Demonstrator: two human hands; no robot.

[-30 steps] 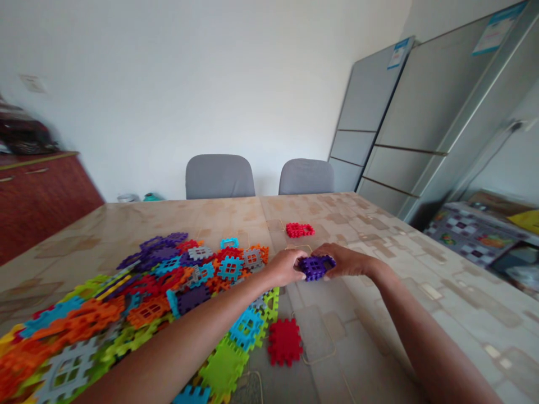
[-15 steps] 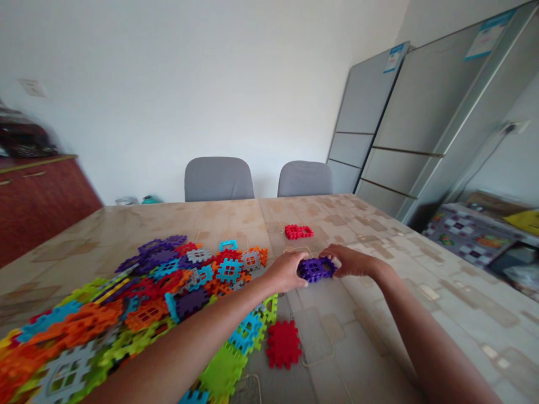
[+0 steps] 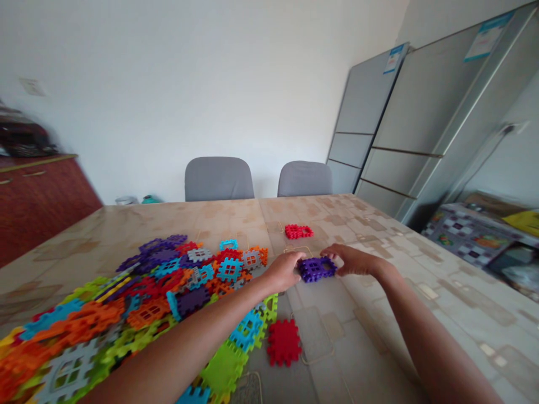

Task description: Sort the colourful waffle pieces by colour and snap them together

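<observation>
Both of my hands grip a purple interlocking block piece (image 3: 316, 269) that rests on the table (image 3: 379, 292) at the middle. My left hand (image 3: 284, 271) pinches its left side, fingers closed on it. My right hand (image 3: 353, 260) curls over its right side and top. A big pile of coloured interlocking tiles (image 3: 138, 292) lies just left of my left arm. A red solid tile (image 3: 284, 342) lies flat below my hands, and a small red block piece (image 3: 298, 231) sits farther back on the table.
Two grey chairs (image 3: 219, 178) stand at the table's far edge. A tall grey cabinet (image 3: 421, 123) leans along the right wall, with a patterned box (image 3: 467, 233) below it. A dark red sideboard (image 3: 37, 196) stands at the left.
The purple piece and both hands have stayed in almost the same place; my fingers have shifted slightly on it. The view has tilted a little.
</observation>
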